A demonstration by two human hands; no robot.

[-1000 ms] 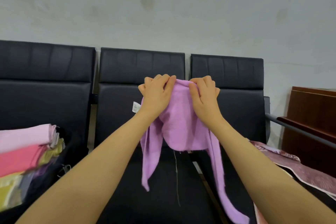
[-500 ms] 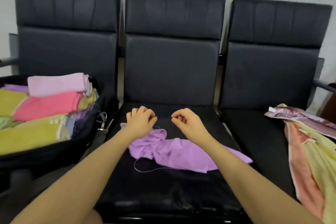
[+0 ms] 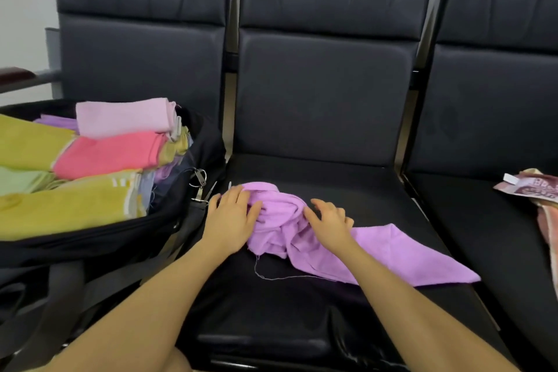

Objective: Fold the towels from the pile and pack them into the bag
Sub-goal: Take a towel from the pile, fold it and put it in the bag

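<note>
- Now the crumpled lilac terry towel (image 3: 305, 232) lies bunched at centre frame on the black padded middle seat (image 3: 326, 172), likely set down for flattening before folding.
- Left hand (image 3: 232, 220) rests spread-fingered on its left bunch; right hand (image 3: 329, 222), fingers loosely bent, touches the middle.
- Black open bag (image 3: 90, 238), left, holds folded towels.
- Half a second earlier both hands hovered curled above the cloth; they have since dropped onto it.

Bare forearms (image 3: 151, 305), no sleeves

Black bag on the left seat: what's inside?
The black bag holds folded towels: light pink, coral, yellow, pale green, purple edges. Lower layers and the bag's bottom are covered.
</note>
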